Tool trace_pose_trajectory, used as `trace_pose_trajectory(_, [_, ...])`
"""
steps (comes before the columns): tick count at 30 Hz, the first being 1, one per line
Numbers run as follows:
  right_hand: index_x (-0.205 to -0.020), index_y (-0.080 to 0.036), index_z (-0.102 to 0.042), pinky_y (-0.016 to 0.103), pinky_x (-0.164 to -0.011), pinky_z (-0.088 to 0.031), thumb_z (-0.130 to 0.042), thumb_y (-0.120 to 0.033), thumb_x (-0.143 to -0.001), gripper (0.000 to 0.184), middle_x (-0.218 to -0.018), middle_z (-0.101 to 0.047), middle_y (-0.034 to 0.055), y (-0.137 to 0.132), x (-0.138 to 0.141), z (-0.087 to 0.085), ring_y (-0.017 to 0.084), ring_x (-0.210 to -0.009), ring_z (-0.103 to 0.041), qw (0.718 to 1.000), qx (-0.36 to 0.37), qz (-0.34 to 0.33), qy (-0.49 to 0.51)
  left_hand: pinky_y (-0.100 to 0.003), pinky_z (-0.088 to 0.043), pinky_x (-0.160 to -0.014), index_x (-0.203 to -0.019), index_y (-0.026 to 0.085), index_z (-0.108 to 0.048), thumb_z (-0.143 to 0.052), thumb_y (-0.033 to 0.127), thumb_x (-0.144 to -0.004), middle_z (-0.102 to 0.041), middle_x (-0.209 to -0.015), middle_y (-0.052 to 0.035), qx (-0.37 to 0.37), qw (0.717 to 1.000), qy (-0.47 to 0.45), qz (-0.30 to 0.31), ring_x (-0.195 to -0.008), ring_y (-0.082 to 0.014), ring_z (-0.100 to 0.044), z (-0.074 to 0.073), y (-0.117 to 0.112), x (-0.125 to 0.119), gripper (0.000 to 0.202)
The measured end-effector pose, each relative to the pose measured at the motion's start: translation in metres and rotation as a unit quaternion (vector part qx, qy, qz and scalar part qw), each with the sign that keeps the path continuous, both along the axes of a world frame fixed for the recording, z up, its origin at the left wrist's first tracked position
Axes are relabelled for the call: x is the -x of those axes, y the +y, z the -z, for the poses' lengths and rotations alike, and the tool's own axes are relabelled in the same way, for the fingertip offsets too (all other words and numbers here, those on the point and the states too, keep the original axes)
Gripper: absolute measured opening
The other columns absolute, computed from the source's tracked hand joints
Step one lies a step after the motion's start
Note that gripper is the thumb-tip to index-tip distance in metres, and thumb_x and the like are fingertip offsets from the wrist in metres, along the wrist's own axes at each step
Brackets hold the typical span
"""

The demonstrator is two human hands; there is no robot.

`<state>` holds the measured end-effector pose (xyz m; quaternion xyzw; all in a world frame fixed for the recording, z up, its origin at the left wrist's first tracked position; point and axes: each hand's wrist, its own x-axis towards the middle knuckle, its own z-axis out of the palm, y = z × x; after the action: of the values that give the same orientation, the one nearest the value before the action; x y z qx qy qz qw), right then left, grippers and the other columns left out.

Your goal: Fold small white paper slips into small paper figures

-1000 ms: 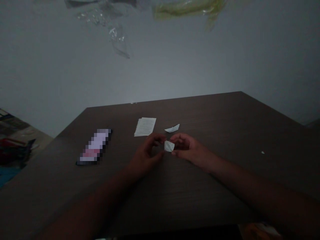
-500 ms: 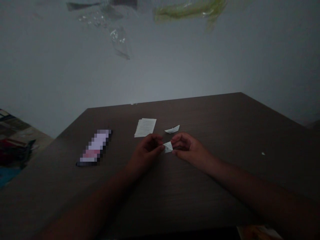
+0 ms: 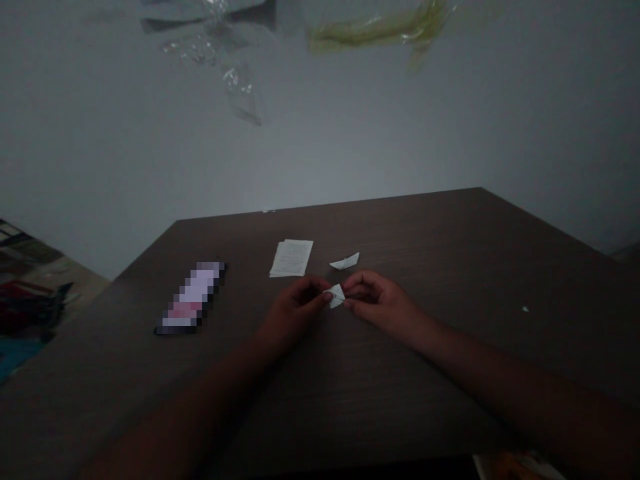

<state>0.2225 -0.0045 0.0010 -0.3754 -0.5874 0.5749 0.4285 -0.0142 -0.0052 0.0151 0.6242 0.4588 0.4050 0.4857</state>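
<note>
A small folded piece of printed paper (image 3: 337,296) is held between my two hands, over the middle of the table. My left hand (image 3: 299,307) pinches its left side, thumb on top. At its right edge, the thumb and fingertips of my right hand (image 3: 375,297) close on the paper. Just beyond my hands lies a folded paper boat (image 3: 345,261). A stack of printed paper sheets (image 3: 291,258) rests behind my left hand.
The brown table (image 3: 440,247) stands against a grey wall (image 3: 350,133). On the left lies a phone (image 3: 193,297) with a blurred screen. A tiny white scrap (image 3: 525,309) is at the right. Clear tape and yellow tape (image 3: 370,37) stick to the wall.
The folded paper has turned slightly in my fingers, and my left fingers have drawn in closer around it. The whole view has shifted a little; the things on the table stay put.
</note>
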Motion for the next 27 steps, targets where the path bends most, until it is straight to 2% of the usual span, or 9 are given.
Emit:
trace_pose_trajectory(6, [-0.099, -0.029, -0.074, 0.044, -0.095, -0.063, -0.097, -0.05, -0.088, 0.033, -0.1, -0.081, 0.0035, 0.001, -0.001, 0.001, 0.027, -0.1, -0.077, 1.0, 0.005, 0.012, -0.013, -0.038, -0.058, -0.092, -0.096, 0.024, -0.078, -0.094, 0.049, -0.091, -0.079, -0.097, -0.002, 0.009, 1.0, -0.011, -0.019, -0.096, -0.0247, -0.073, -0.004, -0.003, -0.003, 0.03])
trace_pose_trajectory(12, [-0.096, -0.029, -0.076, 0.046, -0.098, -0.061, -0.091, -0.051, -0.094, 0.026, -0.104, -0.081, 0.0047, -0.001, -0.002, -0.003, 0.028, -0.105, -0.076, 0.999, 0.0, 0.01, -0.032, -0.037, -0.058, -0.089, -0.096, 0.024, -0.078, -0.092, 0.047, -0.092, -0.078, -0.093, -0.0006, -0.017, 0.999, -0.001, -0.028, -0.092, -0.0236, -0.073, -0.003, -0.002, -0.003, 0.028])
trace_pose_trajectory(17, [-0.091, -0.029, -0.079, 0.047, -0.103, -0.06, -0.09, -0.049, -0.095, 0.023, -0.104, -0.082, 0.0052, -0.001, -0.002, -0.005, 0.029, -0.107, -0.076, 0.998, -0.022, 0.022, -0.047, -0.035, -0.055, -0.083, -0.094, 0.024, -0.078, -0.088, 0.04, -0.096, -0.076, -0.094, -0.0023, -0.092, 0.993, 0.062, -0.038, -0.091, -0.0235, -0.071, 0.0, -0.002, 0.001, 0.019])
trace_pose_trajectory(20, [-0.09, -0.03, -0.079, 0.046, -0.1, -0.06, -0.091, -0.05, -0.094, 0.024, -0.098, -0.08, 0.0041, -0.001, -0.002, -0.004, 0.029, -0.103, -0.075, 0.998, -0.022, 0.023, -0.061, -0.036, -0.056, -0.085, -0.095, 0.025, -0.078, -0.086, 0.035, -0.098, -0.077, -0.098, -0.0031, -0.145, 0.985, 0.095, -0.025, -0.093, -0.0237, -0.071, -0.002, -0.005, 0.001, 0.013])
trace_pose_trajectory(23, [-0.088, -0.03, -0.079, 0.047, -0.101, -0.06, -0.09, -0.044, -0.095, 0.019, -0.101, -0.08, 0.0044, -0.001, -0.003, -0.003, 0.029, -0.103, -0.075, 0.996, -0.047, 0.024, -0.075, -0.037, -0.057, -0.088, -0.099, 0.025, -0.079, -0.085, 0.032, -0.1, -0.077, -0.099, -0.0031, -0.179, 0.979, 0.097, -0.006, -0.093, -0.0235, -0.071, -0.005, -0.008, 0.0, 0.009])
trace_pose_trajectory(27, [-0.087, -0.03, -0.079, 0.048, -0.105, -0.06, -0.087, -0.036, -0.097, 0.015, -0.105, -0.08, 0.0049, 0.0, -0.005, -0.003, 0.029, -0.107, -0.075, 0.994, -0.073, 0.028, -0.08, -0.039, -0.06, -0.093, -0.105, 0.025, -0.081, -0.086, 0.037, -0.101, -0.078, -0.106, -0.0052, -0.164, 0.984, 0.061, 0.018, -0.099, -0.0254, -0.073, -0.007, -0.011, 0.002, 0.013])
